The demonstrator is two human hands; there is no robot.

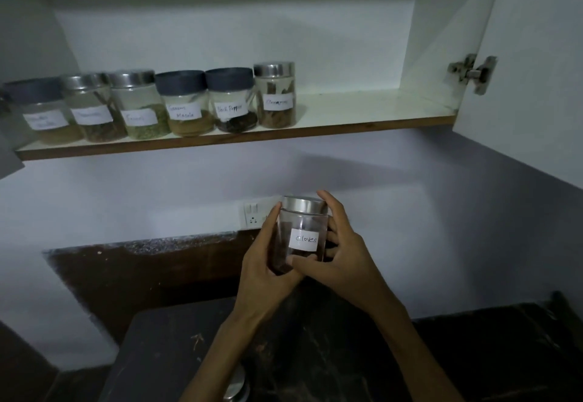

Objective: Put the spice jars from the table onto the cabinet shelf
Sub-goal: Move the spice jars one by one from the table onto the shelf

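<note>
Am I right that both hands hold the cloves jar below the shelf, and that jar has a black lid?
Not quite. The head view shows the left hand and right hand holding the cloves jar below the shelf, but its lid is silver metal, not black.

A: The cloves jar [303, 234] is clear glass with a steel lid and a white label reading "cloves", held upright in the air below the cabinet shelf [362, 108].

B: Six labelled jars [151, 108] stand in a row on that shelf, three steel-lidded, three dark-lidded; another steel lid [236, 386] shows at the bottom.
</note>
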